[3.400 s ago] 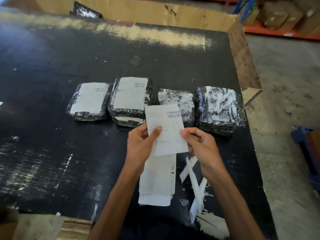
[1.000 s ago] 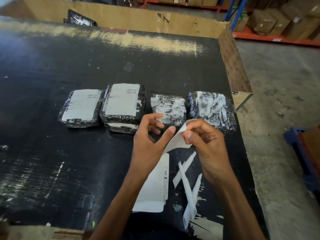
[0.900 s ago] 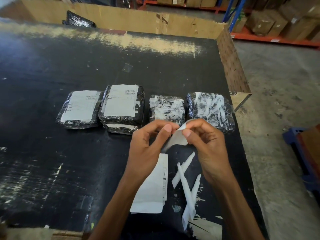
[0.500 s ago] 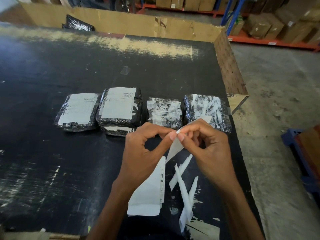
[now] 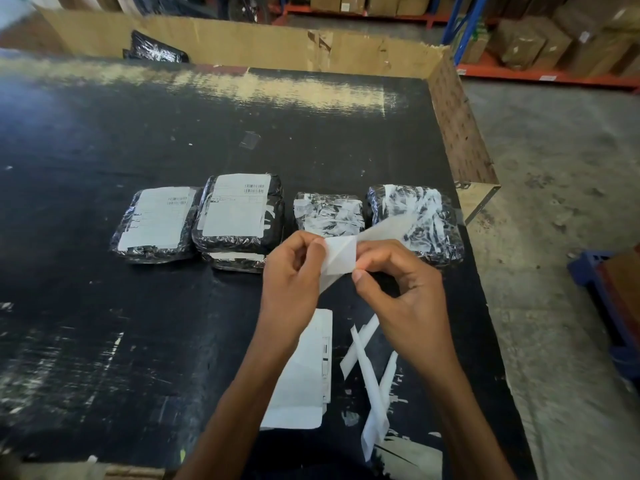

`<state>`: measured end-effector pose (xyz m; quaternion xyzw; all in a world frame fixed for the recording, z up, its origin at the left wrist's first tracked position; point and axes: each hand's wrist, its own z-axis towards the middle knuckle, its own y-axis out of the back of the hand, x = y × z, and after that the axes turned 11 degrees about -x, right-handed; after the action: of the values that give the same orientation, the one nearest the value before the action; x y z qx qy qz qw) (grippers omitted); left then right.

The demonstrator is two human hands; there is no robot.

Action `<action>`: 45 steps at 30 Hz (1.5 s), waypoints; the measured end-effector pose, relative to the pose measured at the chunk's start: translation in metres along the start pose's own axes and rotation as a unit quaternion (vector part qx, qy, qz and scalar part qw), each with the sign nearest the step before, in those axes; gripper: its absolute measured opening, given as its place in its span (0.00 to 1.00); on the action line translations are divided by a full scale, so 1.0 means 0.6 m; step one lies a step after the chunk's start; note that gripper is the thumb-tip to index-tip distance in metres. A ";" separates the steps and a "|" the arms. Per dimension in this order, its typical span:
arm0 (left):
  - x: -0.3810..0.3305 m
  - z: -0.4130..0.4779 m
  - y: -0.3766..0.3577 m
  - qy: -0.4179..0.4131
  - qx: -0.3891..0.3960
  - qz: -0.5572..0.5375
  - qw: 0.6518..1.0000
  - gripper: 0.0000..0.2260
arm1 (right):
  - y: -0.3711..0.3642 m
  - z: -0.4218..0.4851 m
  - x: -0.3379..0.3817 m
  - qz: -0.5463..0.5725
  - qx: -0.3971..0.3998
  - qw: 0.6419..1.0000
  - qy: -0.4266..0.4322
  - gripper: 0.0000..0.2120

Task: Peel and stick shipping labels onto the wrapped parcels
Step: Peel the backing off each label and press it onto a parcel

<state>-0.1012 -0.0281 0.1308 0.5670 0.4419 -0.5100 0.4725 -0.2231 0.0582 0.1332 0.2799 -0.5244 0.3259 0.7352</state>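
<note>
Black wrapped parcels lie in a row on the black table (image 5: 104, 306). The left parcel (image 5: 157, 225) and the stacked pair (image 5: 239, 213) beside it carry white labels. The third parcel (image 5: 329, 213) and the right parcel (image 5: 415, 216) show only crumpled white tape. Above the near edge of those two, my left hand (image 5: 294, 282) and my right hand (image 5: 398, 289) both pinch one white shipping label (image 5: 339, 259). Its thin translucent backing (image 5: 388, 226) is partly pulled away toward the upper right.
A stack of white label sheets (image 5: 304, 372) lies under my left forearm. Peeled backing strips (image 5: 370, 368) lie to its right. A cardboard wall (image 5: 277, 46) rims the table's far and right sides, with another black parcel (image 5: 156, 50) behind it. Concrete floor and shelves are at right.
The flat label I held upright was turned and its corner picked at. Now the backing has separated and spreads out to the right between my hands.
</note>
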 end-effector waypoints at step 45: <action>0.094 0.115 -0.029 -0.212 -0.117 0.207 0.948 0.14 | 0.028 -0.114 -0.154 -0.359 -0.027 0.916 -0.179 0.04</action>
<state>-0.1246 -0.0924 0.0709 0.4655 0.2612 -0.4539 0.7135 -0.2177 0.1035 0.0264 0.4827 -0.5206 -0.0297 0.7036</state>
